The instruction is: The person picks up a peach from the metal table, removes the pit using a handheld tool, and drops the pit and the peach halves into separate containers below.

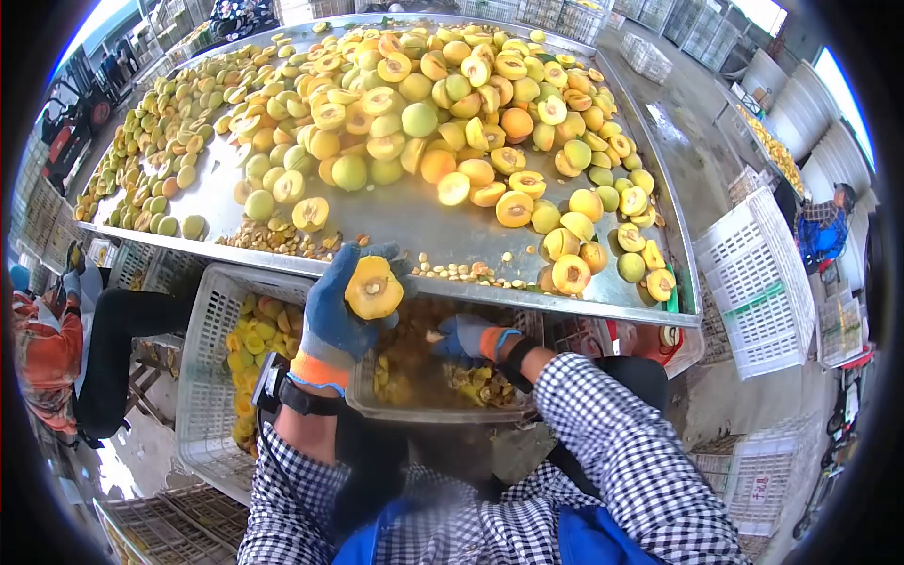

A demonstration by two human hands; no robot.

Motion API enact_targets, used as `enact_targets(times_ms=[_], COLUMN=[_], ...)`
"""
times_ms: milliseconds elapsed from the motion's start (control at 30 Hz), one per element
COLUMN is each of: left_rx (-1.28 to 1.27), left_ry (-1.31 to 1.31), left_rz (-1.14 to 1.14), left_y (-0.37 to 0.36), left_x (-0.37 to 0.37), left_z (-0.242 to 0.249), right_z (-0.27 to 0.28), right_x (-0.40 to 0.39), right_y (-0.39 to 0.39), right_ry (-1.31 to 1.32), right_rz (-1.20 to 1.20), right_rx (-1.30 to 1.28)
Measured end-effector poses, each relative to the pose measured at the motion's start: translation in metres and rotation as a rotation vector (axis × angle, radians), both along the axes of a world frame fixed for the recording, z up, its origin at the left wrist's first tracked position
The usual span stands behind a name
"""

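My left hand (pixel 341 315), in a blue and orange glove, grips a halved yellow fruit (pixel 375 287) at the front edge of the metal table (pixel 395 221). The cut face with its brown centre is toward me. My right hand (pixel 471 339), gloved too, is lower and to the right, over a bin (pixel 443 411) of fruit scraps. Its fingers are bent and blurred; a small pale thing shows at their tips, too unclear to name. A large heap of whole and halved fruit (pixel 414 118) covers much of the table, with loose pits (pixel 461 273) along its front edge.
A white crate (pixel 193 377) holding fruit pieces stands at my left. Another white crate (pixel 758 282) stands on the right. A person in orange (pixel 42 348) sits at far left; a person in blue (pixel 821 231) is at far right. A forklift (pixel 71 122) is at back left.
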State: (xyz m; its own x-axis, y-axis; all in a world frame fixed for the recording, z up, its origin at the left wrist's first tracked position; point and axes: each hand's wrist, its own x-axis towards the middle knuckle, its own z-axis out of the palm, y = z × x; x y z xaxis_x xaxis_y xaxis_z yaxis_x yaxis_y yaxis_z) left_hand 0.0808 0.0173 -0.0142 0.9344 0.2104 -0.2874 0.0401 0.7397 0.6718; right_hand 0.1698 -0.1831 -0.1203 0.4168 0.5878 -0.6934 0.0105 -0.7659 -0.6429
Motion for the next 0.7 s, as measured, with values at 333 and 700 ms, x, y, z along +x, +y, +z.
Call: enact_targets(times_ms=[333, 700], left_rx=[-0.061, 0.244], left_ry=[-0.119, -0.026], left_rz=[-0.093, -0.099], left_y=[-0.006, -0.031], left_x=[-0.024, -0.044], left_z=[0.002, 0.001], right_z=[0.142, 0.105], right_x=[-0.069, -0.128], right_y=[-0.028, -0.043], right_ry=[-0.237, -0.273], right_rz=[-0.157, -0.202], right_rx=[0.634, 0.374])
